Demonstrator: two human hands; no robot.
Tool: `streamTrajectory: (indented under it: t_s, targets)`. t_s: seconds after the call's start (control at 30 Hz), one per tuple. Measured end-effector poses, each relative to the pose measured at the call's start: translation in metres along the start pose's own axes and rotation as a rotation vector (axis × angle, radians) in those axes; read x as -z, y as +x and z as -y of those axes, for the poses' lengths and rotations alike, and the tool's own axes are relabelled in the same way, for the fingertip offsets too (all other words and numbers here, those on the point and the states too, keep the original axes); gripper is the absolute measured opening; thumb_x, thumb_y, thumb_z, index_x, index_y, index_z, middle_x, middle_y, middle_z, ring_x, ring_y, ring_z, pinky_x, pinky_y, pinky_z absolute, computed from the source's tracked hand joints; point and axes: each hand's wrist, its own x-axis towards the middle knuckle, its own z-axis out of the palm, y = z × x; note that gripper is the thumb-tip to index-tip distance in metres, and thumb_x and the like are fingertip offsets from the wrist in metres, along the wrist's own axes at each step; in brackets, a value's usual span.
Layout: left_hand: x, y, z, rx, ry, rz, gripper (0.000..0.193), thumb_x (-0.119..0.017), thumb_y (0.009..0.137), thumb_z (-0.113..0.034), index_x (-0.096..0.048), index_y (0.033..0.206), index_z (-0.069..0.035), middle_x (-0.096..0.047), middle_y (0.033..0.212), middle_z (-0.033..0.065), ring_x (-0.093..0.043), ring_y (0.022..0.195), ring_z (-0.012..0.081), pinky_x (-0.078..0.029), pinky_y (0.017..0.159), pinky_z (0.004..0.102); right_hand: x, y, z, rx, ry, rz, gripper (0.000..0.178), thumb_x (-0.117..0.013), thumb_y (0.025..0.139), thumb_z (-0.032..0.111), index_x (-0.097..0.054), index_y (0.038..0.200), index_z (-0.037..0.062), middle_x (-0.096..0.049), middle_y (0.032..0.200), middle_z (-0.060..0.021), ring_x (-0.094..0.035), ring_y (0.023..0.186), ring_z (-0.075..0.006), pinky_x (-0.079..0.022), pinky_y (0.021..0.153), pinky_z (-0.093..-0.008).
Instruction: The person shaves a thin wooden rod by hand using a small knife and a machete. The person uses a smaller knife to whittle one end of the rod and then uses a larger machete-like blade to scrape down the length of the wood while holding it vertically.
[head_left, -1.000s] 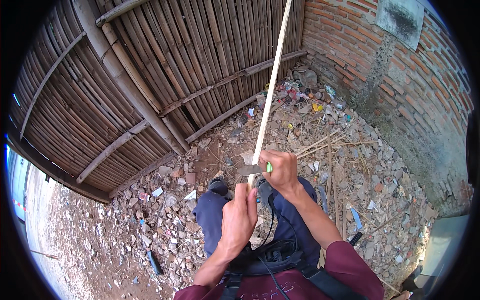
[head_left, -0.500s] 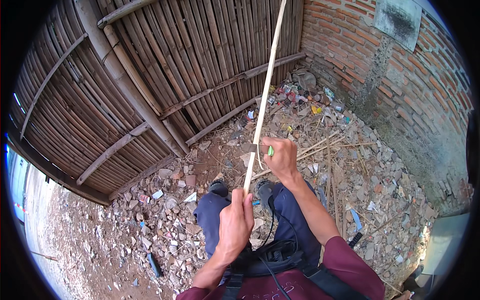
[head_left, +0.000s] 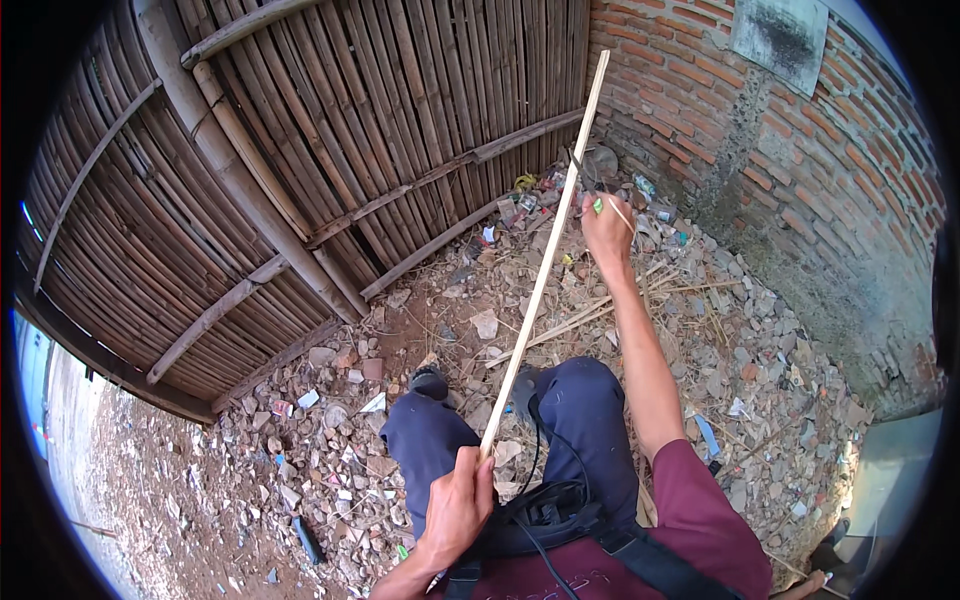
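Head view: left hand grips a long, pale, probably light, springy wooden strip, sensibly by its lower end, above grey-brown rubble, right hand clasping a dark-bladed, green-marked knife.

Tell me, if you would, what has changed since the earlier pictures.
The right hand and knife have moved forward toward the far end of the pale strip, which now shows; the left hand has drawn back, lower in the view. Nothing was let go; both hands keep their grip.

A maroon shirt, navy trousers, dark shoes and black straps are worn.
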Motion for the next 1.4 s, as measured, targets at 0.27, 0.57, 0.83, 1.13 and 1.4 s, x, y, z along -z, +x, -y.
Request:
streamTrajectory:
  t_s: [0.27,0.57,0.83,1.13,1.4]
  targets:
    - [0.013,0.016,0.015,0.054,-0.105,-0.02,0.014,-0.059,0.111,-0.012,-0.058,0.105,0.0,-0.054,0.062,0.0113,-0.054,0.05,0.0214,-0.041,0.051,0.0362,0.015,-0.026,-0.007,-0.486,1.269,0.736,0.021,-0.046,0.088,0.002,-0.065,0.094,0.0056,-0.046,0.064,0.0038,-0.029,0.048,-0.006,-0.023,0.043,-0.0263]
    - [0.005,0.032,0.032,0.115,-0.46,0.063,0.022,-0.055,0.114,-0.017,-0.059,0.1,-0.001,-0.055,0.064,-0.0005,-0.048,0.057,0.0059,-0.039,0.053,0.0278,0.064,-0.075,0.068,-0.509,1.716,0.997,0.047,-0.057,0.104,0.025,-0.063,0.142,-0.0017,-0.05,0.072,0.0049,-0.03,0.049,0.0,-0.025,0.043,-0.0193]
    - [0.005,0.03,0.031,0.07,-0.445,0.082,0.021,-0.055,0.114,-0.017,-0.06,0.102,-0.002,-0.053,0.064,-0.0013,-0.044,0.056,0.0049,-0.035,0.053,0.0274,0.084,-0.08,0.099,-0.374,1.416,0.8,0.032,-0.063,0.107,0.021,-0.074,0.13,0.0007,-0.053,0.073,0.0084,-0.032,0.05,0.0027,-0.02,0.045,-0.0205]
    - [0.008,0.037,0.012,0.047,-0.359,0.051,0.024,-0.052,0.116,-0.022,-0.057,0.104,-0.002,-0.051,0.068,-0.0028,-0.045,0.057,0.0065,-0.037,0.051,0.0264,0.092,-0.073,0.103,-0.285,1.304,0.743,0.031,-0.063,0.105,0.022,-0.075,0.124,0.0006,-0.054,0.072,0.0082,-0.035,0.054,0.002,-0.022,0.048,-0.0203]
    - [0.013,0.047,0.003,0.062,-0.35,0.098,0.018,-0.054,0.114,-0.016,-0.054,0.106,-0.001,-0.051,0.066,0.0075,-0.048,0.057,0.0168,-0.041,0.056,0.0352,0.091,-0.082,0.091,-0.081,1.002,0.634,0.03,-0.059,0.104,0.015,-0.077,0.123,-0.0002,-0.056,0.074,0.0027,-0.05,0.069,-0.0045,-0.043,0.063,-0.0255]
